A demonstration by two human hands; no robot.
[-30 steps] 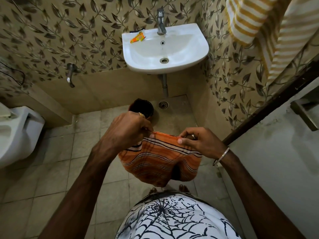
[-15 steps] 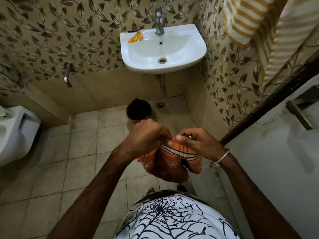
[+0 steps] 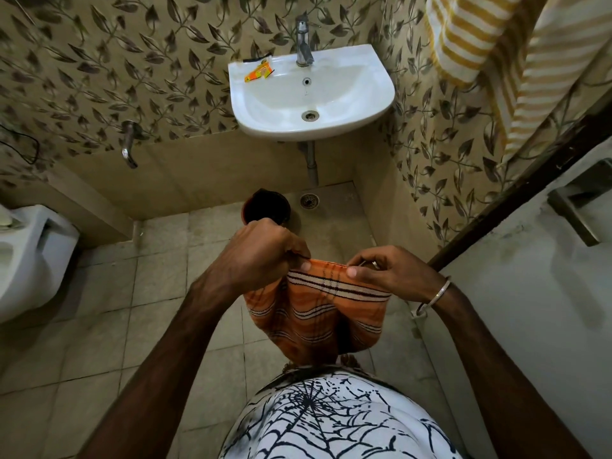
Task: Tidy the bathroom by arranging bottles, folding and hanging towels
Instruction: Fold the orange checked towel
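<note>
Towel [image 3: 318, 313] held at centre frame, both hands pinching its top edge.
I note left hand [image 3: 261, 256] and right hand [image 3: 387, 273] level, edge running left-right, cloth hanging below.

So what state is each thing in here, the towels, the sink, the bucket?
Orange towel: folded, hanging from both hands.
Left hand: pinching its top edge.
Right hand: pinching it too.
Yellow striped towel: hung up.
Sink: looks dry, tap off.
Bucket: upright, contents unclear.
</note>
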